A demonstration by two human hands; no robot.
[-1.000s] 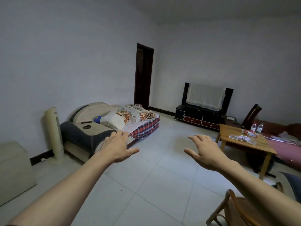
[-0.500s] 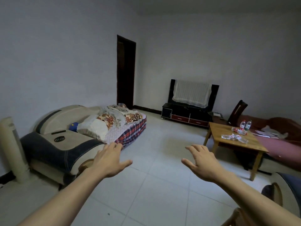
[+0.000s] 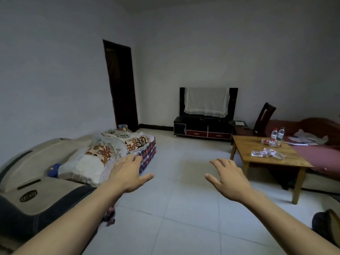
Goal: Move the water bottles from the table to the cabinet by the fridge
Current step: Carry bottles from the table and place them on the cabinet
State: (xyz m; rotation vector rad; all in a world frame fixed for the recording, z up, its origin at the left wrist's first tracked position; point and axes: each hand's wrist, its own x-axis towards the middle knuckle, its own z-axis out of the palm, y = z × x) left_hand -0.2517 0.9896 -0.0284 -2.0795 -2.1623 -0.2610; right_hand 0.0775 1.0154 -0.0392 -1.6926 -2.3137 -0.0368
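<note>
Approach step: left hand (image 3: 128, 173) and right hand (image 3: 229, 178) spread and empty, water bottles (image 3: 270, 146) on the table (image 3: 244, 159) at two o'clock, well apart; next, walk over and grasp one

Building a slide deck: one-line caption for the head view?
Both empty hands, left hand and right hand, outstretched toward water bottles on wooden table.

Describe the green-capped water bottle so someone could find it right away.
Look at the wooden table on the room's right side. Two bottles stand upright at its far edge, near the dark chair. The green-capped bottle is the right one; its neighbour has a red cap.
</note>
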